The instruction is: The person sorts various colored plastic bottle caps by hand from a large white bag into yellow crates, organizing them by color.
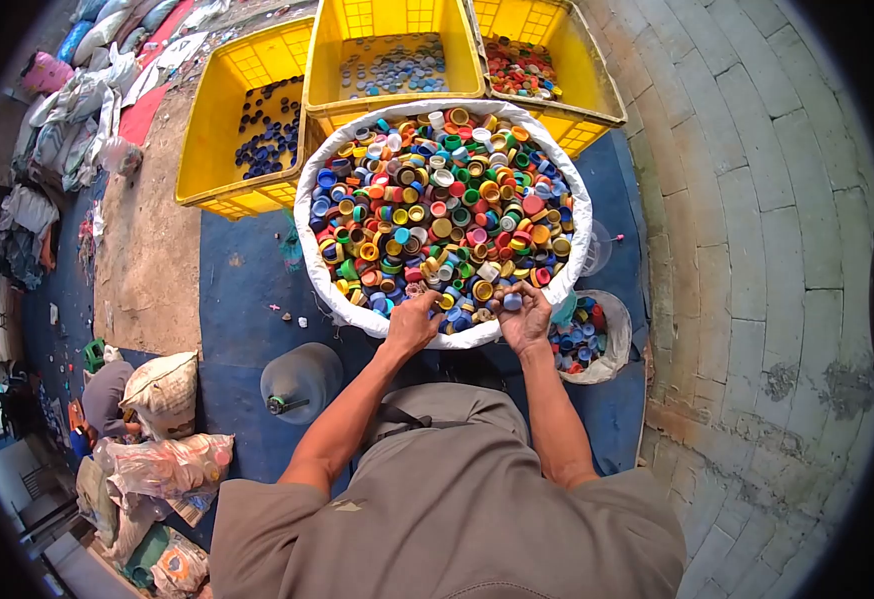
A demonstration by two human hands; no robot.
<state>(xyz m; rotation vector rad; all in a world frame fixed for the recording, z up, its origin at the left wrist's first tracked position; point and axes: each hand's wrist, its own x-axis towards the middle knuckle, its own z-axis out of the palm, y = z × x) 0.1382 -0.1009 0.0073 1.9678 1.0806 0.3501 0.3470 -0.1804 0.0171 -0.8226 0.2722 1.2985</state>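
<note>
**Both hands at the near rim of a sack of mixed bottle caps**

A wide white sack (302, 225), its rim rolled down, stands on a blue tarp (237, 299) and is filled to the top with loose bottle caps (437, 200) in red, green, yellow, blue, orange and white.

The person leans over it with both bare arms stretched forward. The left hand (412, 321) lies on the caps just inside the near rim. Its fingers (425, 302) are bent down into the pile, and I cannot tell whether they grip anything. The right hand (527, 317) is just beside it, also at the near rim, with its fingers drawn in narrowly around a blue cap (512, 299).

Three yellow crates stand beyond the sack:
- The left crate (207, 130) holds dark blue caps (267, 130).
- The middle crate (322, 60) holds pale blue caps (394, 68).
- The right crate (597, 95) holds mostly red caps (520, 68).

A small bag (619, 344) of mixed caps rests against the sack to the right of the right hand. A large clear water jug (302, 379) lies on the tarp to the left of the left arm. Brick paving (757, 250) runs along the right side.
</note>
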